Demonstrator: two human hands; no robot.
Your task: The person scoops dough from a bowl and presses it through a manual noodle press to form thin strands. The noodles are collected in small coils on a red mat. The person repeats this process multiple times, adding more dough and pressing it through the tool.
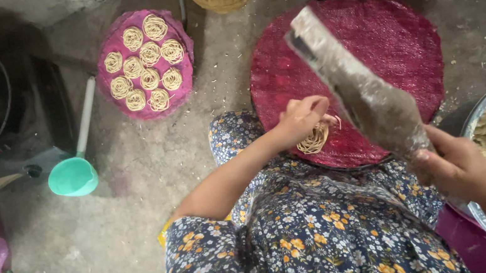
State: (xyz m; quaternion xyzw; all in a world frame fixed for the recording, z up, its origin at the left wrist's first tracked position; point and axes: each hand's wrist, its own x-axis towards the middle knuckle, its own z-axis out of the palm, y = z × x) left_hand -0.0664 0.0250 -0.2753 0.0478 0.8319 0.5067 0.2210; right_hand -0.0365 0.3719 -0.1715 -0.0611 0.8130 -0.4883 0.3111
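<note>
Over the red mat (394, 39), left hand (301, 119) pinches noodle coil (314, 139); right hand (456, 166) clamps metal press (356, 85); advisable to coil evenly.

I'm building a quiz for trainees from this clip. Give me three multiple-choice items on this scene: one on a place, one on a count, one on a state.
1. Where does the teal plastic ladle lie?
A. On the bare floor, left of the person
B. On the small mat
C. In the metal basin

2. How many coiled noodle nests lie on the small round pink woven mat?
A. Four
B. Ten
C. Sixteen

3. What is the right hand doing?
A. Resting open on the floor
B. Gripping the flat dough-smeared metal press, raised above the large round dark red woven mat
C. Reaching into the basin

Answers:
1. A: the ladle lies on the concrete, apart from both mats.
2. B: ten nests show on the small mat.
3. B: the fingers close around the press's lower end, while the left hand touches a single pale noodle nest on the large mat.
</note>
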